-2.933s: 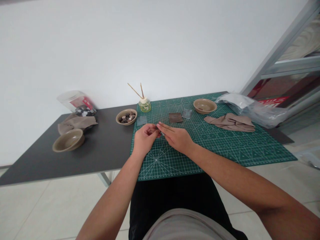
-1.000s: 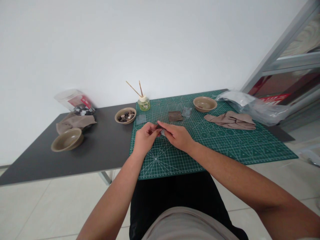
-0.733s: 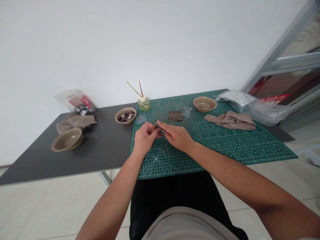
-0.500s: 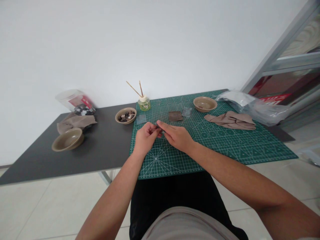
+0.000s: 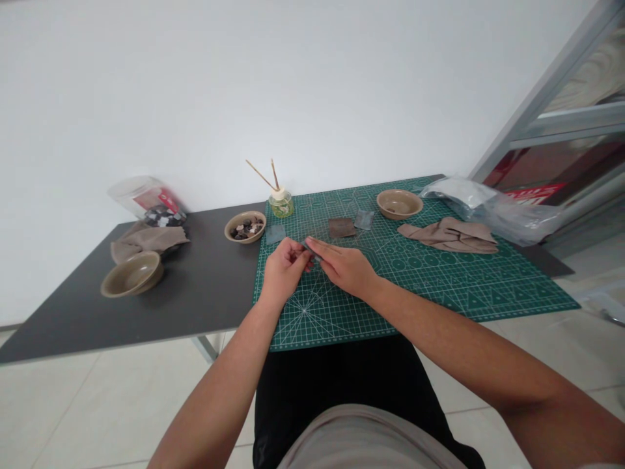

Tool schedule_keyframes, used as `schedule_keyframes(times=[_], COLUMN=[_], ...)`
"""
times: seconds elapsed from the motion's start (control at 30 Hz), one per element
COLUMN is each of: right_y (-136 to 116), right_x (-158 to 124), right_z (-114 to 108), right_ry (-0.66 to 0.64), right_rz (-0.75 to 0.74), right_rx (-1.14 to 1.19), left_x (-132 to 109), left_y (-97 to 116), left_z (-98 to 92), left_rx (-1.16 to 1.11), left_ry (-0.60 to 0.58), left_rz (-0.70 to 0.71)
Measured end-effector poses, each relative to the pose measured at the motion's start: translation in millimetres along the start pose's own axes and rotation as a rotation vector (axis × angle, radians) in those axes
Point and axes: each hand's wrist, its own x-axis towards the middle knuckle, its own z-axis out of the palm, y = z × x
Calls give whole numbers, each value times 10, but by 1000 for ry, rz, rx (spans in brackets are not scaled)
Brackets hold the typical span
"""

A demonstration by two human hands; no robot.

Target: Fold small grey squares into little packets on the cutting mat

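Over the green cutting mat (image 5: 420,293), my left hand (image 5: 284,270) and my right hand (image 5: 346,268) meet with closed fingers. A small dark grey piece, like folded sandpaper (image 5: 312,251), shows between them under my right fingers. Whatever my left fingertips pinch is mostly covered, so I cannot make it out. Just beyond the hands lie a brown sandpaper-like square (image 5: 342,227), a grey square (image 5: 364,220) and another grey square (image 5: 276,234). To the left, a tan bowl (image 5: 229,233) contains several dark and pale stones (image 5: 247,228).
A second tan bowl (image 5: 399,204) with a small piece inside stands at the back right, near a brown cloth (image 5: 449,236) and a plastic bag (image 5: 493,205). A reed diffuser (image 5: 282,203) stands behind. Leftward are another bowl (image 5: 131,275), a cloth (image 5: 149,241) and a bag (image 5: 151,198).
My fingers have shifted slightly against each other, and more of the dark grey piece shows between them. The things on the table stay where they were.
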Motion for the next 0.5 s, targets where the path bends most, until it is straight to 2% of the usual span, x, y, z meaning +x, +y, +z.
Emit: schedule_keyframes(times=[0.1,0.2,0.3,0.4,0.5], right_y=[23,34,17,-9,-21], right_x=[7,11,11,8,9], right_z=[19,22,1,-13,-4], right_ry=[1,41,65,28,-21], right_rz=[108,118,61,24,-9], right_rx=[-22,-17,-10,-29,-51], left_x=[8,29,47,47,33], left_y=[3,-9,-29,-41,-43], left_z=[6,9,0,-16,-28], left_rx=[-86,-104,-28,72,142], left_ry=[96,146,116,71,75], left_rz=[-6,-12,-30,-24,2])
